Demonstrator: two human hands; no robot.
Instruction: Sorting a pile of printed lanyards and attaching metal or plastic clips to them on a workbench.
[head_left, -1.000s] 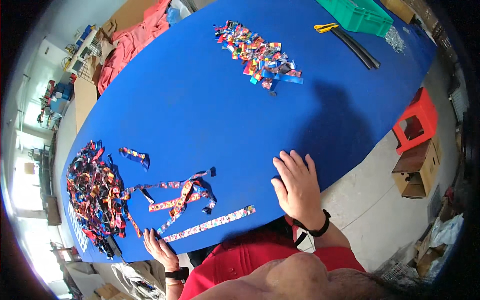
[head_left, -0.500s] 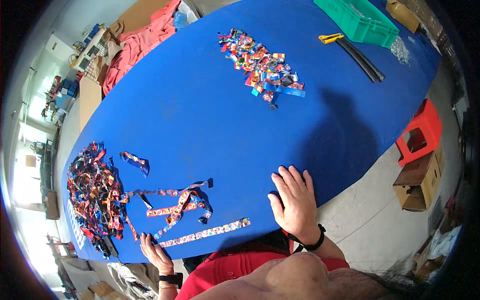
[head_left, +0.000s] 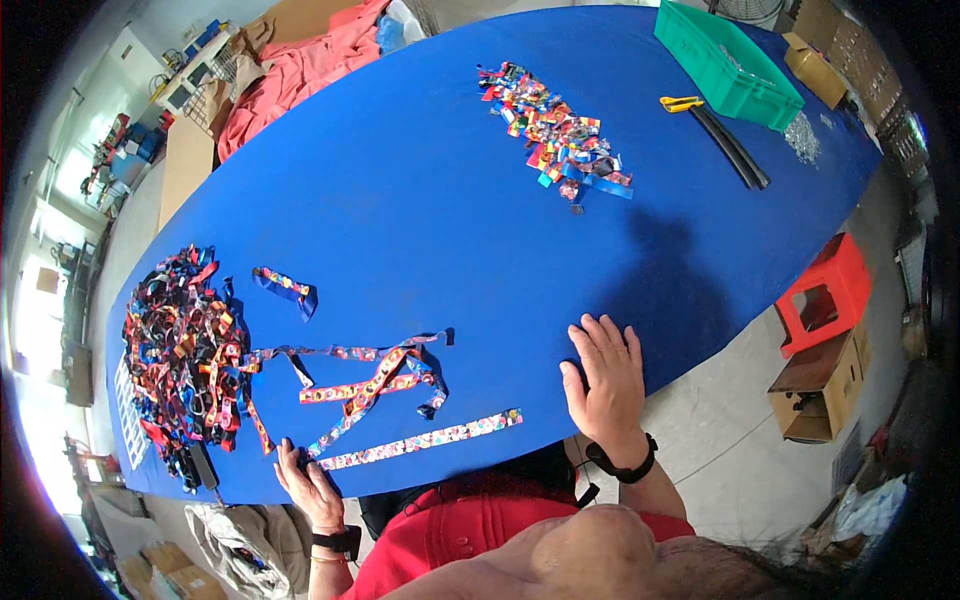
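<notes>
My right hand [head_left: 608,390] lies flat on the blue-covered table [head_left: 420,230] near its front edge, fingers stretched out, holding nothing. At the front left, my left hand [head_left: 309,488] rests on the table edge with its fingers extended, beside the left end of a pale, patterned flat strap [head_left: 425,440]. Whether its fingertips touch that strap I cannot tell. Beyond the strap, several colourful printed straps [head_left: 375,380] lie crossed and loose. They trail from a large tangled heap of straps [head_left: 185,350] on the left. A short folded strap [head_left: 285,287] lies apart, just right of the heap.
Farther back lies a pile of small colourful strap pieces [head_left: 560,135]. A yellow-handled cutter [head_left: 682,104], black strips [head_left: 730,147] and a green crate [head_left: 730,70] are at the far right. A red plastic stool [head_left: 825,297] and a cardboard box [head_left: 820,390] stand off the table's right side.
The whole view has shifted slightly with my head. Both hands stay in about the same places on the table, and the straps lie as before.
</notes>
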